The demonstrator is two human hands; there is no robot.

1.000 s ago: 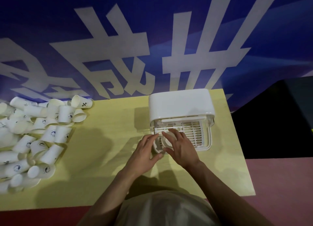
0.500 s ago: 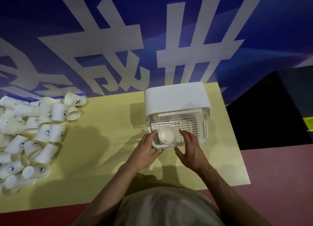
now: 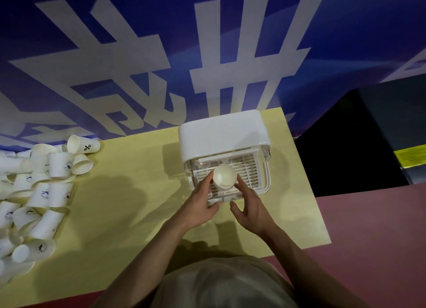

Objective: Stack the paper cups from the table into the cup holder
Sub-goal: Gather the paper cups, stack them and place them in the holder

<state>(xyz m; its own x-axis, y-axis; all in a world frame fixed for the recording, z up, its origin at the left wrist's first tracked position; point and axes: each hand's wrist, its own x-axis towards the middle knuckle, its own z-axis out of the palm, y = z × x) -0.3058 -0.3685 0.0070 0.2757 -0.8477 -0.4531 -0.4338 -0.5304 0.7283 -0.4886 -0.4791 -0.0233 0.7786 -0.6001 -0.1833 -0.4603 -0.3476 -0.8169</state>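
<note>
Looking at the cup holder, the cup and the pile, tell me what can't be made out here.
- Head view: pile is cut off by the left edge, so no count.
- Holder inside: hidden under its white lid.
- Cup: whether left hand or right hand touches it is unclear.

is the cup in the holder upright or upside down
Upright: the cup shows its open mouth and hollow inside to the head camera, standing on the cup holder grid.
</note>
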